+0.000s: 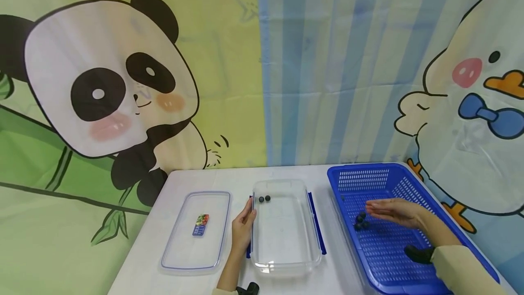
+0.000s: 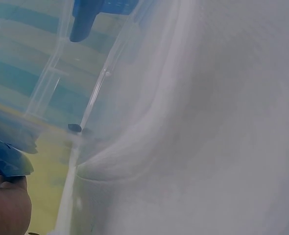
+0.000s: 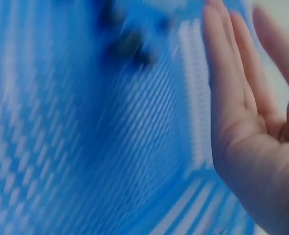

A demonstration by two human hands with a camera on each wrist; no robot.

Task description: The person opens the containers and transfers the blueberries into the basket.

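My left hand [image 1: 241, 229] holds the left side of a clear plastic container [image 1: 286, 236] with blue side clips. Two blueberries [image 1: 264, 199] lie near its far left corner. In the left wrist view, part of the hand [image 2: 7, 208] shows at the lower left beside a blue clip [image 2: 10, 159]. Over the blue basket [image 1: 405, 277], my right hand [image 1: 397, 211] has its fingers extended and holds nothing. A small cluster of blueberries [image 1: 361, 223] is just left of its fingertips. They look blurred in the right wrist view, beside the straight fingers [image 3: 228, 63].
A clear lid [image 1: 192, 254] with a coloured label lies left of the container on the white table [image 1: 180, 181]. The basket stands at the right, with raised slotted walls. Behind the table hangs a cartoon-printed curtain [image 1: 294, 81].
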